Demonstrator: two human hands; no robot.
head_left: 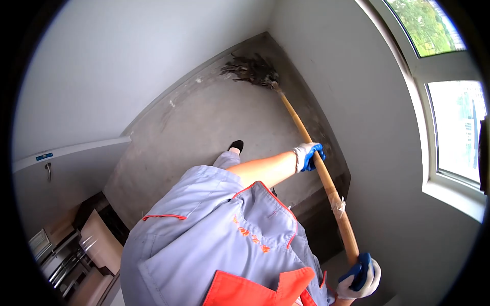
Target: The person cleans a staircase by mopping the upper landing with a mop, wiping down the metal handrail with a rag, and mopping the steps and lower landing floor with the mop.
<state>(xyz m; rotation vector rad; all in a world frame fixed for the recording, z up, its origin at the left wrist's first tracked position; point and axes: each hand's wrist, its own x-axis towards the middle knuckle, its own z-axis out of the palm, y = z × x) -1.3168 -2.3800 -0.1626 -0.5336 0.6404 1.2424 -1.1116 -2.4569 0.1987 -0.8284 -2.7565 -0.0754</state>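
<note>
A mop (301,125) with a long wooden handle runs diagonally down the right half of the view. Its dark, stringy head (252,70) lies on the floor near the far corner. My left hand (309,156), in a white and blue glove, is closed around the middle of the handle. At the lower right, my right hand (360,278), gloved alike, grips the handle's top end. Clear tape or plastic (337,205) is wrapped around the handle between my hands.
Grey concrete floor (204,115) meets white walls (148,56) at a corner beyond the mop head. A window (457,132) is set in the right wall. A door-like panel with a hook (48,171) and stacked boards (99,242) stand at left. My shoe (236,146) is on the floor.
</note>
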